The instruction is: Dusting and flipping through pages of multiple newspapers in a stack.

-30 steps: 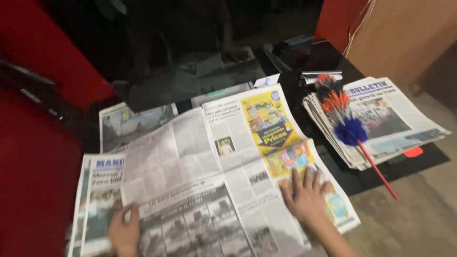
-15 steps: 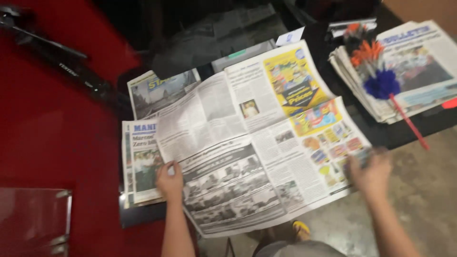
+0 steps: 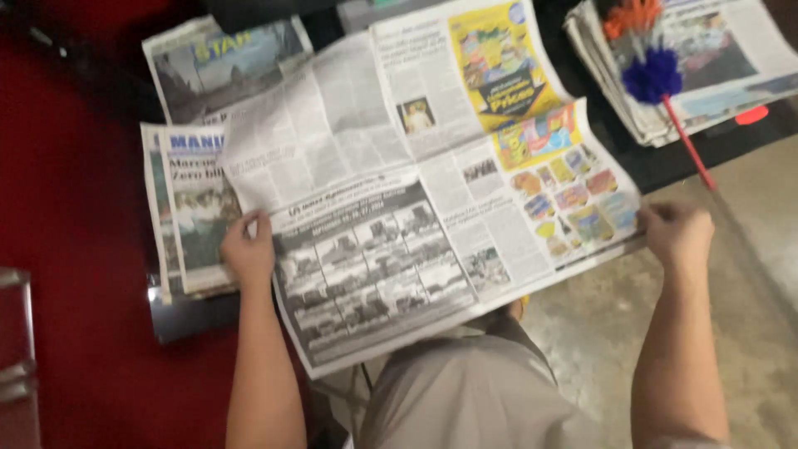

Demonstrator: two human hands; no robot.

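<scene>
Open newspaper [image 3: 424, 191] spread flat, near edge overhanging dark table [image 3: 665, 162]. Left hand [image 3: 248, 248] pinches its left edge; right hand [image 3: 677, 233] clenched on its right corner. Folded papers [image 3: 187, 191] left of it, feather duster [image 3: 652, 75] on paper stack [image 3: 731, 58] right.

dark table [image 3: 665, 162] | red wall [image 3: 75, 249] left | grey concrete floor [image 3: 748, 274] right

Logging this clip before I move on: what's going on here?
A person holds an open newspaper spread over a dark table, left hand gripping its left edge and right hand its right edge. Folded newspapers lie beneath at the left. Another stack of papers sits at the upper right, with a feather duster lying on it.
</scene>
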